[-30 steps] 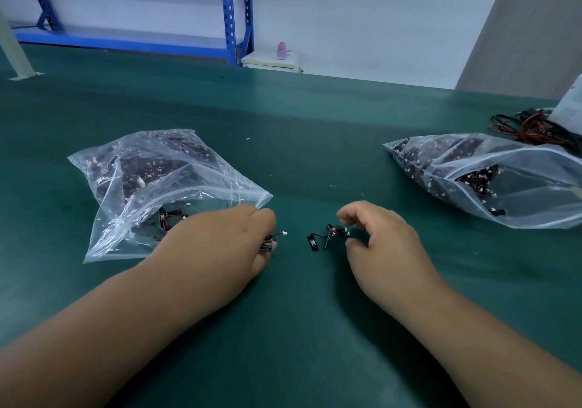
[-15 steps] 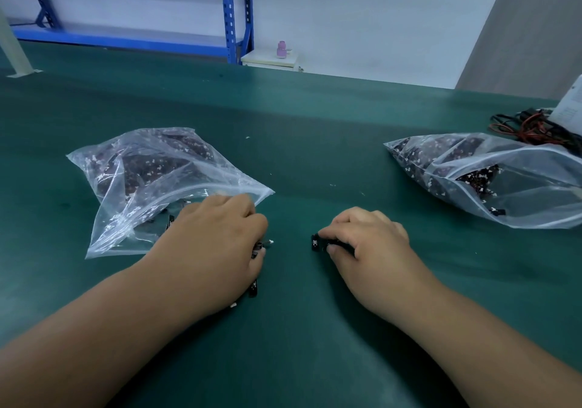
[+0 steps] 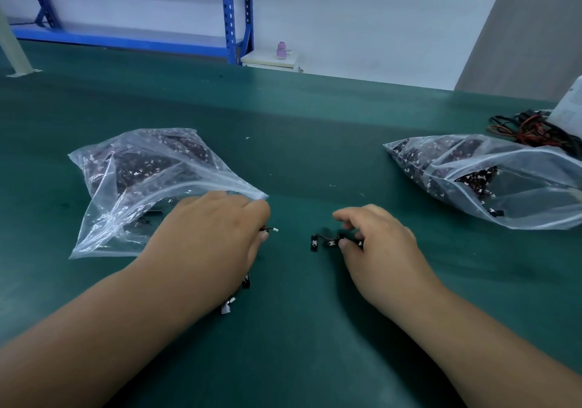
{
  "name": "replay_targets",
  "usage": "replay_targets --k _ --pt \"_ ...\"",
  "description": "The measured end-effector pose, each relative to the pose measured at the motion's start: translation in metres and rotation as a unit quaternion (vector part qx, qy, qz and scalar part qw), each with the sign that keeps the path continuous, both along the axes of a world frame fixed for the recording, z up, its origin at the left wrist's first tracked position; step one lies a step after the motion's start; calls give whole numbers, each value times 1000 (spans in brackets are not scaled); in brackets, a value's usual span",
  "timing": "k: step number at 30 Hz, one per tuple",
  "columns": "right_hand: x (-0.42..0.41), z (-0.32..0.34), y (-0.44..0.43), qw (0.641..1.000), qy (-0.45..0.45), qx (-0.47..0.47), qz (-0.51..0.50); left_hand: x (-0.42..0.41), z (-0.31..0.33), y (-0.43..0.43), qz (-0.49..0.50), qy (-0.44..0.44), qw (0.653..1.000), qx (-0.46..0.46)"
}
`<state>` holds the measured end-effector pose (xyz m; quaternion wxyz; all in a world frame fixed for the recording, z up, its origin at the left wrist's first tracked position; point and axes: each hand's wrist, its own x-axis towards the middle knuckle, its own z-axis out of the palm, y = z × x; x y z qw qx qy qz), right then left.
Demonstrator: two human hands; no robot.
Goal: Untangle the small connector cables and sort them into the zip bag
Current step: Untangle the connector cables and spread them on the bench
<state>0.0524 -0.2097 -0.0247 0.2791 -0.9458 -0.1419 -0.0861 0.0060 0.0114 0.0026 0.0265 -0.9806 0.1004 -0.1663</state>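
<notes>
Sorting is the step in hand, I judge: both my hands work low on the green table [image 3: 315, 117], between two clear bags. My left hand [image 3: 211, 237], in the center left of the frame, is curled with the fingers pressed together over a small connector cable [image 3: 270, 230]; only its white plug and a bit of dark wire come out past my fingertips, and more small pieces [image 3: 234, 297] show under my wrist. How tight I hold it I cannot tell, because the back of my hand hides the grip. My right hand [image 3: 378, 243], in the center right, pinches a second cable [image 3: 327, 241] between thumb and forefinger; its black connectors lie on the table, just left of my fingertips. The zip bag [image 3: 132, 187] lies at the left, its open mouth touching the knuckles of my left hand, already with many dark cables with white plugs inside. Another bag [image 3: 491, 180] at the right is also well filled. The next move, I think, needs a gentle pull to free each cable, then to slide it into the open mouth without snagging the thin wires. The cables look very small, light and easy to tangle.
</notes>
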Motion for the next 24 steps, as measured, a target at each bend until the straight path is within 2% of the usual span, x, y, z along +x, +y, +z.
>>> replay_targets --k 5,11,15,18,21,24 --pt "-1 1 0 999 -29 26 -6 -2 1 -3 -40 53 997 -44" --pt "-1 1 0 999 -29 19 10 -10 -8 -6 -67 120 990 -29" --pt "3 0 -1 999 -5 -31 17 -4 -13 -6 -49 108 992 -40" --pt "4 1 -3 1000 2 -4 18 2 -13 -6 -57 91 993 -48" --pt "0 2 -2 998 -44 33 34 4 -13 -8 -79 95 987 -107" --pt "-11 6 5 990 -106 12 90 1 -13 -13 -87 113 973 -181"
